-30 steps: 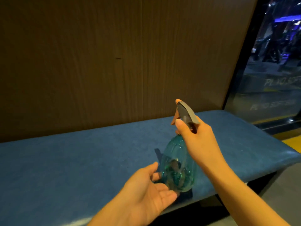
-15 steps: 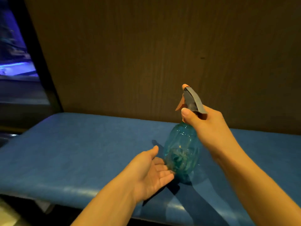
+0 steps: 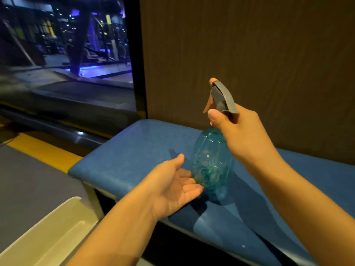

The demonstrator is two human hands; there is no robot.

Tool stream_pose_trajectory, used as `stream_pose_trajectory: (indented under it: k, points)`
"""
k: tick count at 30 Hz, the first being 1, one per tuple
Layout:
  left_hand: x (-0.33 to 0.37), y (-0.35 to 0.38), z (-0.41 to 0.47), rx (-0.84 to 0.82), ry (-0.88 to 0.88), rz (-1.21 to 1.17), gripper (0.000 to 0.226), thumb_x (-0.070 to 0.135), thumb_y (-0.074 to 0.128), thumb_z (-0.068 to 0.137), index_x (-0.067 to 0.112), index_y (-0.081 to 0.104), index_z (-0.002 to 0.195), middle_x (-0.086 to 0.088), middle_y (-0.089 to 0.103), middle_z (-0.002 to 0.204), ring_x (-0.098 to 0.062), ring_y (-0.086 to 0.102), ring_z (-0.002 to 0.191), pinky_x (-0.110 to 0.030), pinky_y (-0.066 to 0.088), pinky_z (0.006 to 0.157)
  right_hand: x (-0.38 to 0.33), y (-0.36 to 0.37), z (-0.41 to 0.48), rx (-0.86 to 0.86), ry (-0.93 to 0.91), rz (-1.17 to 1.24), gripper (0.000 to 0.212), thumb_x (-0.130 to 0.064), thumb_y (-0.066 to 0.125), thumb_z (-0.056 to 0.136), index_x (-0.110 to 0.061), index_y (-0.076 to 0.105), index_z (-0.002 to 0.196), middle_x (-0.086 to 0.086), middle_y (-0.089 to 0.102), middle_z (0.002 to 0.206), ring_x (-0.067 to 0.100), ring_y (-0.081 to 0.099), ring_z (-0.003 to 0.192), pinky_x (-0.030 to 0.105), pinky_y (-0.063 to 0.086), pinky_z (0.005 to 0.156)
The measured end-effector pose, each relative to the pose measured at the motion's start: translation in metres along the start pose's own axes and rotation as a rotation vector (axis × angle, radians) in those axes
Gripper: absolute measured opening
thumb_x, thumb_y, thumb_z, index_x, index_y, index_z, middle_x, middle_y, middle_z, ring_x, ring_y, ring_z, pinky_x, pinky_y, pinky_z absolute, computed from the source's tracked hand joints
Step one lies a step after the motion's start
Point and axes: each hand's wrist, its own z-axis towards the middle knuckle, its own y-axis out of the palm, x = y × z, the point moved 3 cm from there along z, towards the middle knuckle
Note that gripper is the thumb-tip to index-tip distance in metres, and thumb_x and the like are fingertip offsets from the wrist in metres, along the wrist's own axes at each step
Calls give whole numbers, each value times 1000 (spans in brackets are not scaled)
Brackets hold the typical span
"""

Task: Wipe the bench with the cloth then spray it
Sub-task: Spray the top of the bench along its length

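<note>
A clear teal spray bottle (image 3: 211, 160) with a grey head and orange nozzle hangs above the blue padded bench (image 3: 134, 150). My right hand (image 3: 242, 137) grips its neck, thumb wrapped round the front below the trigger. My left hand (image 3: 172, 185) is palm up with fingers spread, its fingertips touching the bottle's lower side. The bottle's nozzle points left, toward the bench's left end. No cloth is in view.
A dark wood-grain wall (image 3: 249, 54) backs the bench. A glass pane (image 3: 67, 54) with a black frame stands at the left. A white tray (image 3: 48, 237) sits at the lower left on grey floor beside a yellow stripe (image 3: 42, 152).
The view has swung left along the bench, from its right end to its left end. Both hands and the bottle have kept the same pose, moving left with it.
</note>
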Motion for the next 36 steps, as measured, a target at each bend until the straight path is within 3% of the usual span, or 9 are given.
stream_pose_trajectory:
  k: [2, 6, 10, 15, 21, 28, 31, 33, 36]
  points:
    - [12, -27, -10, 33, 36, -21, 66, 42, 36, 96, -7, 32, 140, -27, 43, 139, -32, 57, 102, -35, 47, 83, -9, 28, 6, -36, -19, 22, 24, -29, 54, 93, -8, 64, 99, 21, 65, 91, 20, 49, 74, 31, 36, 63]
    - [32, -80, -36, 110, 100, -69, 63, 41, 34, 96, -10, 40, 133, -28, 46, 137, -35, 52, 118, -40, 44, 90, -29, 88, 11, -109, -60, 96, 26, -28, 53, 93, -6, 64, 101, 23, 65, 94, 20, 50, 77, 31, 37, 67]
    - [42, -134, -63, 173, 171, -144, 62, 40, 35, 96, -11, 43, 130, -28, 54, 126, -32, 59, 99, -40, 53, 81, -53, 150, 8, -183, -118, 158, 20, -27, 54, 92, -9, 61, 89, 2, 56, 73, 15, 47, 70, 30, 36, 65]
    - [41, -206, -97, 245, 246, -221, 61, 45, 37, 92, -10, 54, 114, -26, 70, 102, -27, 72, 82, -40, 56, 69, -79, 220, -7, -266, -165, 211, 20, -29, 55, 92, -11, 57, 84, -2, 52, 69, 17, 48, 70, 32, 39, 68]
    - [23, -274, -107, 329, 236, -294, 59, 45, 37, 93, -8, 54, 115, -27, 68, 105, -27, 73, 78, -41, 57, 66, -84, 292, -41, -393, -223, 250, 10, -28, 55, 92, -18, 54, 91, -11, 47, 68, 15, 46, 75, 29, 33, 64]
    - [6, -351, -78, 356, 208, -367, 59, 43, 33, 96, -12, 53, 100, -30, 71, 81, -36, 72, 65, -41, 57, 55, -49, 379, -63, -529, -147, 233, 16, -26, 57, 90, -23, 49, 77, -11, 45, 65, 14, 45, 70, 32, 38, 68]
    - [-5, -389, -49, 416, 172, -439, 61, 42, 32, 96, -13, 50, 112, -30, 65, 91, -39, 65, 79, -45, 52, 74, -20, 415, -69, -604, -67, 156, 18, -26, 61, 88, -25, 50, 73, -8, 52, 68, 17, 52, 71, 36, 42, 68]
    - [-14, -412, -30, 446, 154, -505, 63, 42, 31, 97, -11, 40, 129, -32, 58, 105, -40, 58, 94, -47, 42, 85, 2, 437, -76, -654, -6, 115, 10, -26, 62, 88, -17, 59, 87, 1, 60, 82, 23, 58, 81, 34, 43, 68]
    - [-30, -445, 1, 507, 165, -604, 65, 40, 33, 97, -3, 23, 144, -27, 45, 137, -37, 50, 121, -45, 40, 90, 41, 471, -88, -688, 45, 21, 25, -29, 62, 88, -9, 64, 103, 12, 68, 98, 24, 58, 85, 33, 40, 67]
